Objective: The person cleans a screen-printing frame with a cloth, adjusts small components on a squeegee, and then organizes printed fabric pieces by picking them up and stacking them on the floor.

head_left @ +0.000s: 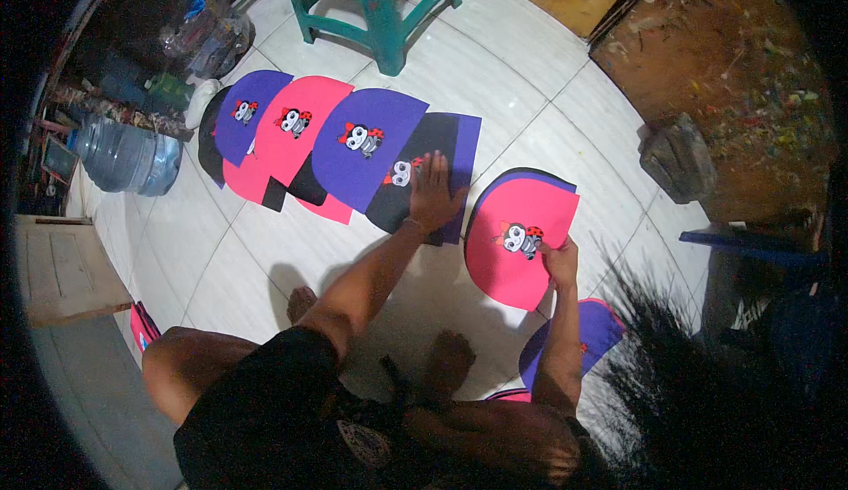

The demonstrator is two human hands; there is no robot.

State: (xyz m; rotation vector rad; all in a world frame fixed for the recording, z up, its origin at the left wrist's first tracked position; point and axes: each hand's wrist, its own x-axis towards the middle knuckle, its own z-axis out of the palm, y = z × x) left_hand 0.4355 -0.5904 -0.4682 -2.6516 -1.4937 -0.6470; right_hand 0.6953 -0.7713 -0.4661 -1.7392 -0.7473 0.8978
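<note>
My left hand (431, 197) lies flat with fingers spread on a black rounded sheet (385, 207), its cartoon ladybug picture partly covered. A purple sheet (468, 150) shows from beneath it. To the left, overlapping in a row, are a purple sheet (389, 119), a pink sheet (309, 93) and another purple sheet (265, 88), each with the same ladybug. My right hand (562, 265) pinches the straight edge of a pink sheet (503, 269), with purple and black layers showing behind its rim. Below the right wrist lies one more purple sheet (596, 340).
A green plastic stool (380, 22) stands on the tiled floor beyond the sheets. Clear plastic jug (132, 159) at the left. At the right are a stained wooden board (724, 57), a grey block (678, 159) and a blue object (751, 247). Dark hair-like strands blur the lower right.
</note>
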